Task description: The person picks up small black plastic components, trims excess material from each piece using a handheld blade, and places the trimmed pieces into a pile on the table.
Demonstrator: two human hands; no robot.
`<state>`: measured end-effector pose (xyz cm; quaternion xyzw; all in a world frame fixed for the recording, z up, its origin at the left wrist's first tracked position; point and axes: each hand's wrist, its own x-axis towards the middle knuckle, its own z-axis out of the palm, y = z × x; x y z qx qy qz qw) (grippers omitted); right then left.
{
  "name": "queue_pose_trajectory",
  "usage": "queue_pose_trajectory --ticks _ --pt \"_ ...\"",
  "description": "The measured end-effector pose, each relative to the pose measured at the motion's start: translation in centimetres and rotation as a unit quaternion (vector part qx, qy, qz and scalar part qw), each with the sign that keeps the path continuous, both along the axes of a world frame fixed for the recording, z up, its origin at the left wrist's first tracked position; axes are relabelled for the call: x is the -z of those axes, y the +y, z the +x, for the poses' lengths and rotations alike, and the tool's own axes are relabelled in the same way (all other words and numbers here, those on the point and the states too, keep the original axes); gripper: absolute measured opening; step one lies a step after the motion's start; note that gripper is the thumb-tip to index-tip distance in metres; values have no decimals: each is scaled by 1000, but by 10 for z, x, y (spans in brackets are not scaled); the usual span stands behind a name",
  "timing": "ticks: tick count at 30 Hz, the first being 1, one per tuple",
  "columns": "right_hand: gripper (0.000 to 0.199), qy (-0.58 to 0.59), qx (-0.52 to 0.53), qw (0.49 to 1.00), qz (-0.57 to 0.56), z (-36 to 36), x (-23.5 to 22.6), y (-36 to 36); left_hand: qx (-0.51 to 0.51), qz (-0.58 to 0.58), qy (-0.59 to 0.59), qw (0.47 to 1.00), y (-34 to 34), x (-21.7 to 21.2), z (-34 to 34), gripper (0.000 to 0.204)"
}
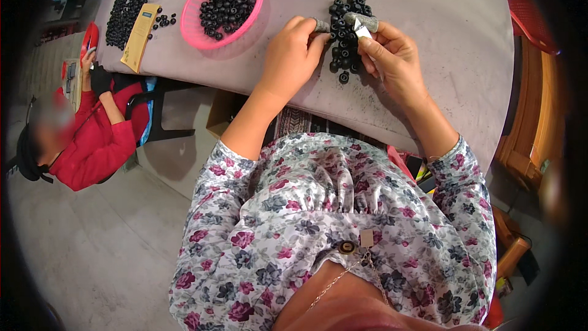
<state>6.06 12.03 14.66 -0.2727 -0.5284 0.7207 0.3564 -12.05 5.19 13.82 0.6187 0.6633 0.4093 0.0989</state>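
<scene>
A pile of small black ring-shaped parts [346, 34] lies on the grey cloth-covered table [453, 37]. My left hand [293, 55] rests at the pile's left side, its fingertips pinching a small grey piece [321, 25]. On the pile's right, my right hand [392, 55] holds a small grey and silver tool or strip [362, 23] between thumb and fingers, just above the black parts. The two hands face each other across the pile.
A pink plastic basket [196, 27] with more black parts stands to the left. Further black parts [127, 3] are heaped at the far left beside a yellow card [138, 37]. A person in red [92, 138] sits at the left. Wooden furniture [533, 129] stands right.
</scene>
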Motion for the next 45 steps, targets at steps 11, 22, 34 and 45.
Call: queue_pose_trajectory --ticks 11,22,34,45 --pt "13 -11 -16 1000 3 13 -5 8 25 -77 54 995 13 -7 16 20" --pt "16 -15 -35 999 17 19 0 13 2 -79 -293 953 -17 -5 3 9" --pt "41 -41 -210 977 -7 13 -4 5 109 -141 -678 713 -32 9 3 15" --pt "46 -19 -247 969 2 23 8 7 124 -170 -661 720 -33 15 13 15"
